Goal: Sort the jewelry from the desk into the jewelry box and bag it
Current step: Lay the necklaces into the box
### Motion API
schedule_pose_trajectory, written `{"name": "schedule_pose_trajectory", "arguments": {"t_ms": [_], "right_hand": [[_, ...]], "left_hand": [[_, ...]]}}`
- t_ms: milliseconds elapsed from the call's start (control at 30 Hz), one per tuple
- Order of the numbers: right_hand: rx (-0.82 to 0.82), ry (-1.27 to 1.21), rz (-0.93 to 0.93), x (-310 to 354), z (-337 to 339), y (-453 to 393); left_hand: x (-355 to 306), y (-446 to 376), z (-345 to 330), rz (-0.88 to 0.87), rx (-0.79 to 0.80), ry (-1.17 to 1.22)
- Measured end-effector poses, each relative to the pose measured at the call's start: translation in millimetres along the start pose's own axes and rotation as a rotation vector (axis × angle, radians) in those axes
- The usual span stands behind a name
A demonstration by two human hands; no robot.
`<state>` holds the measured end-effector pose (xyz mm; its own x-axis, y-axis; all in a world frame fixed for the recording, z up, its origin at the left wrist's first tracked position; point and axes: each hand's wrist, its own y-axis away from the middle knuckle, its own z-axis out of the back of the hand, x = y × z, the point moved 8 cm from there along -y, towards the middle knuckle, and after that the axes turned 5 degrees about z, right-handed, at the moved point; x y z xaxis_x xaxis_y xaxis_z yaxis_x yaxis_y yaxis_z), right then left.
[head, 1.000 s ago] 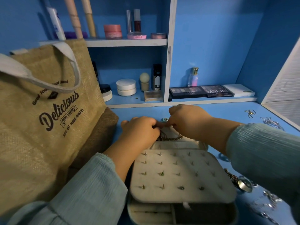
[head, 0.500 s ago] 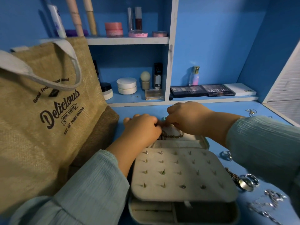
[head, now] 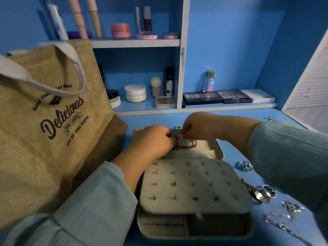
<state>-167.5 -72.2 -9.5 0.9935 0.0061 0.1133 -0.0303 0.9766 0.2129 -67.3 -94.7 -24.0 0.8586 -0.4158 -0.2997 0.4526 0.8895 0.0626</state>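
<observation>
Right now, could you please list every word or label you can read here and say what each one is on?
"Delicious": burlap tote bag, large script.
"JUST EAT MORE HEALTHY": same bag, under the script.
"Good Foo... Mood": same bag, partly hidden by its handle.
"MATTE": dark eyeshadow palette.
"SB": perfume bottle.
Banner on the bag and the other cosmetics: too small to read.

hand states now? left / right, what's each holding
Left hand: fingers curled, grip on the gold chain at the jewelry box lid.
Right hand: fingertips pinching at the same chain's top.
</observation>
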Motion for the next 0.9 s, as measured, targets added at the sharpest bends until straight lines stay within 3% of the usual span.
{"name": "schedule_pose_trajectory", "arguments": {"t_ms": [200,700,900], "right_hand": [[-0.109,-0.126,0.022,-5,5,17],[0.114,-0.130,0.049,11,-9,44],[0.217,0.044,-0.010,19,-15,43]], "left_hand": [[-3,6,-1,0.003,0.015,-0.015],[2,7,-7,-0.020,0.101,0.226],[-1,11,-5,-0.057,0.111,0.221]]}}
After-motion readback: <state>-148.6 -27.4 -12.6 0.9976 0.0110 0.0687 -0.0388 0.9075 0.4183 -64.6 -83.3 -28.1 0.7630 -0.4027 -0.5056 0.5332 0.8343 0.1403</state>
